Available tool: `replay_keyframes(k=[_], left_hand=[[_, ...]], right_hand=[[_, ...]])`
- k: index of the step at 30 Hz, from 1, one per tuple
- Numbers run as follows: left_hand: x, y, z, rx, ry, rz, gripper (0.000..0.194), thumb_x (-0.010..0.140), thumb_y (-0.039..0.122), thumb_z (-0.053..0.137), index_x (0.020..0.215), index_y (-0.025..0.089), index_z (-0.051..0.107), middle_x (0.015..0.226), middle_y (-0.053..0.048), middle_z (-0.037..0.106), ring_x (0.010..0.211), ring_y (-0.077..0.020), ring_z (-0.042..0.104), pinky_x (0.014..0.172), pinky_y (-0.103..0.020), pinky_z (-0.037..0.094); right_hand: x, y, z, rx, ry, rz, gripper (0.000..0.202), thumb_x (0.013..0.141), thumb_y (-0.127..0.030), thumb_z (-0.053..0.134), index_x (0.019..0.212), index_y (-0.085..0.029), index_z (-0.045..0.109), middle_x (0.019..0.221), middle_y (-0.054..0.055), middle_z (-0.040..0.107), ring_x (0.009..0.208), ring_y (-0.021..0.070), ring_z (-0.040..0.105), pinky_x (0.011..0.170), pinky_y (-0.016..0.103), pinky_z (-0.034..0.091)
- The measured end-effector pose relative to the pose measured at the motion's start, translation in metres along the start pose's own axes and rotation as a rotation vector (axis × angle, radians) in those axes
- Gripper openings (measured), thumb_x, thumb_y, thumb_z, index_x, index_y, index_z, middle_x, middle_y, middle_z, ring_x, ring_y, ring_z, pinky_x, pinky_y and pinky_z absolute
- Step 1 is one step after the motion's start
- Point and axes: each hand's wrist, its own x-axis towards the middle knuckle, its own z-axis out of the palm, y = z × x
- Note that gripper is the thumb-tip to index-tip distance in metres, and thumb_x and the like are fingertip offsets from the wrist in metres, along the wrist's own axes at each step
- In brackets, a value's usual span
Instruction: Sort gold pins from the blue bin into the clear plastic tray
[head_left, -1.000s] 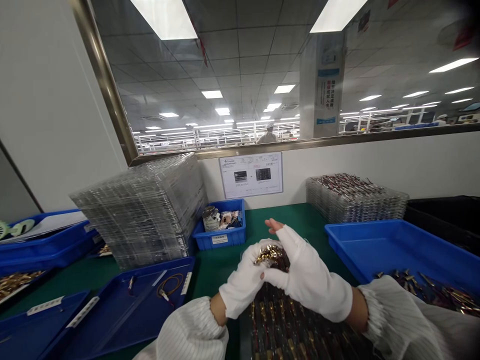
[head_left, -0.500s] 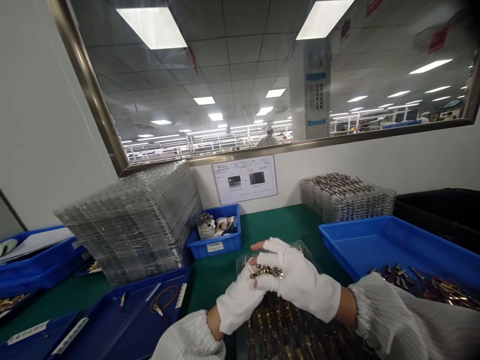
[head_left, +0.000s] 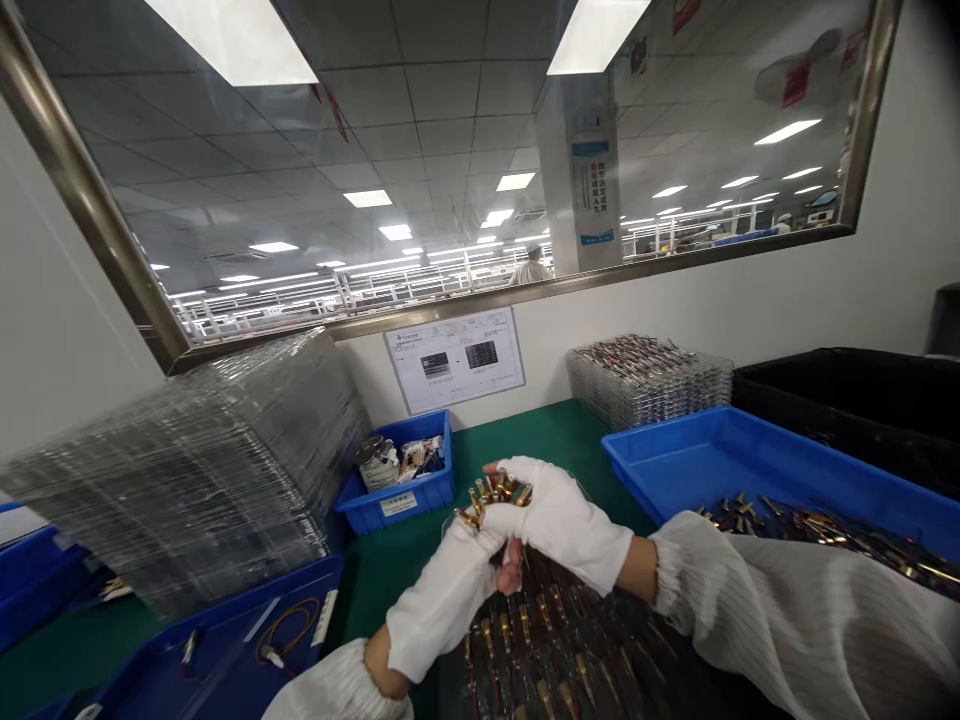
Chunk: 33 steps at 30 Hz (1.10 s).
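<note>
A bunch of small brass-tipped metal parts (head_left: 491,492) is gathered between my two hands, the shiny ends standing up in a row. My left hand (head_left: 457,565), in a white fingerless glove, is closed around the bunch from the left and below. From the right my right hand (head_left: 566,515), gloved likewise, wraps over it, its fingers mostly hidden. Both hands touch each other. Beneath them lies a clear plastic tray with rows of similar brass-ended parts with thin dark red wires (head_left: 555,640); my hands cover its far part.
At right, a blue tray (head_left: 675,452) carries loose brass parts, with a black bin (head_left: 825,385) behind. A filled tray stack (head_left: 649,385) stands at the wall. To the left are stacked clear trays (head_left: 247,470), a small blue box (head_left: 409,508) and a dark blue tray (head_left: 225,660).
The view has swung right, so the surroundings shift left. Between my hands the bunch has turned from lying sideways to its brass ends pointing up, and my hands have closed around it.
</note>
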Motion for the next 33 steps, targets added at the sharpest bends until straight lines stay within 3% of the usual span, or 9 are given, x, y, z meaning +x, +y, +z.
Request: replay_keyframes(k=[3,9,14,20,27,33], left_hand=[[-0.001,0.001,-0.004,-0.094,0.018,-0.012,0.018,0.073,0.033,0.047,0.068,0.016,0.048,0.049,0.003,0.047,0.036,-0.0057,0.037,0.042,-0.023,0.035],[0.002,0.006,-0.001,-0.060,0.123,0.008,0.015,0.073,0.031,0.047,0.073,0.016,0.046,0.052,0.003,0.049,0.036,-0.0065,0.040,0.040,-0.024,0.035],[0.007,-0.003,-0.007,-0.029,0.144,0.024,0.016,0.072,0.031,0.049,0.067,0.017,0.044,0.048,0.006,0.045,0.032,-0.0039,0.034,0.037,-0.021,0.033],[0.006,0.000,-0.007,-0.104,0.185,0.011,0.021,0.070,0.034,0.050,0.064,0.017,0.040,0.046,0.008,0.041,0.032,-0.0024,0.030,0.036,-0.020,0.032],[0.007,-0.003,-0.009,-0.031,0.146,0.009,0.021,0.070,0.035,0.049,0.065,0.017,0.041,0.048,0.008,0.042,0.032,-0.0024,0.033,0.038,-0.020,0.035],[0.009,-0.014,-0.015,0.165,0.167,0.075,0.023,0.071,0.036,0.047,0.062,0.016,0.042,0.050,0.005,0.045,0.033,-0.0039,0.037,0.036,-0.020,0.034]], right_hand=[[0.003,0.005,-0.001,-0.027,0.100,0.024,0.054,0.057,-0.022,0.060,0.109,-0.025,0.047,0.081,0.000,0.050,0.069,0.0120,0.049,0.061,0.024,0.043],[0.006,0.020,0.002,0.147,0.026,0.092,0.051,0.064,-0.016,0.048,0.114,-0.024,0.041,0.084,0.001,0.051,0.048,0.0071,0.048,0.049,0.023,0.043],[0.009,0.024,-0.001,-0.023,0.138,0.048,0.053,0.056,-0.014,0.055,0.108,-0.023,0.049,0.086,0.001,0.054,0.071,0.0138,0.052,0.064,0.025,0.044],[0.006,0.024,0.002,-0.007,0.152,0.047,0.066,0.057,-0.016,0.057,0.119,-0.025,0.034,0.100,0.002,0.049,0.065,0.0105,0.052,0.061,0.024,0.044],[0.002,0.016,0.006,-0.160,0.127,0.072,0.047,0.065,-0.005,0.038,0.109,-0.019,0.042,0.095,0.004,0.050,0.076,0.0124,0.051,0.069,0.026,0.043],[0.000,0.009,0.001,-0.341,0.115,0.047,0.048,0.065,-0.004,0.039,0.111,-0.017,0.041,0.099,0.007,0.048,0.085,0.0153,0.049,0.080,0.030,0.038]])
